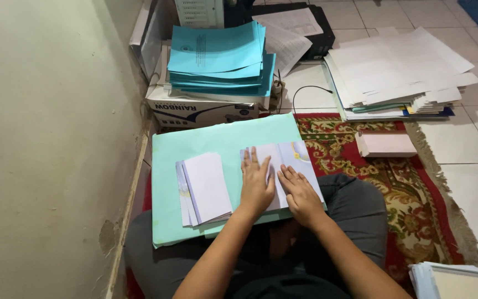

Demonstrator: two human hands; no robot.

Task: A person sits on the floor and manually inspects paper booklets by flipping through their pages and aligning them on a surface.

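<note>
Two hands: left hand (257, 185) and right hand (300, 194) lie flat, fingers spread, gripping nothing.
Paper (291, 158): pinned against the green board (217, 138), seemingly to crease it.
Folded stack (206, 188): set aside, just left.

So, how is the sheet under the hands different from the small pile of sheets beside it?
The sheet under the hands shows a pale blue-grey printed face, while the small pile shows a plain white face on top. The sheet under the hands seems to lie alone, pressed flat by the left hand and the right hand; the small pile holds several fanned pieces that nobody touches. Both rest on the light green board.
</note>
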